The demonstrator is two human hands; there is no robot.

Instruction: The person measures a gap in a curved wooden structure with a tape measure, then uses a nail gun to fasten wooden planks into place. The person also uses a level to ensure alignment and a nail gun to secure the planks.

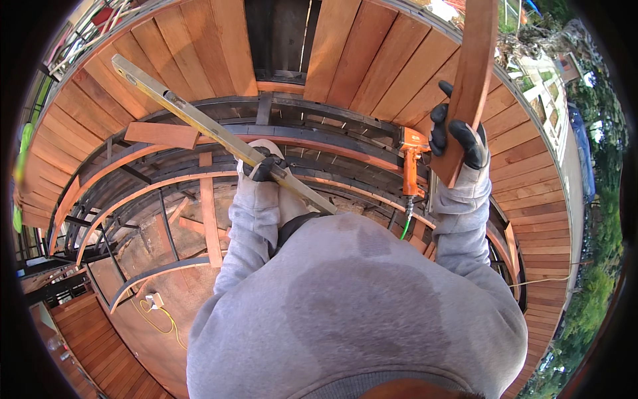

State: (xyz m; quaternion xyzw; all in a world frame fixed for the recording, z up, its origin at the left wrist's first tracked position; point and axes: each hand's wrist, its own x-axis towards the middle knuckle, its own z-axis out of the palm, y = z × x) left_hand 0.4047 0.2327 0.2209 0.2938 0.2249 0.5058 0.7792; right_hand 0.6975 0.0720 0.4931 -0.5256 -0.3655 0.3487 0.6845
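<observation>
spirit level (199,124) in left hand (266,167) | plank (474,73) in right hand (470,147) | nail gun (412,161) between hands, just left of plank | short board (161,134) on curved rail (332,145), left of left hand | decking boards (179,46) beyond rail | extension cord (155,302) on floor (119,289) at left

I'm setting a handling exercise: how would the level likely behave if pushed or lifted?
The level is probably stiff: it runs straight well beyond the left hand. Its longer, far end may swing or dip, since the hand grips nearer the close end. Rolling seems unlikely, given its flat sides.
</observation>
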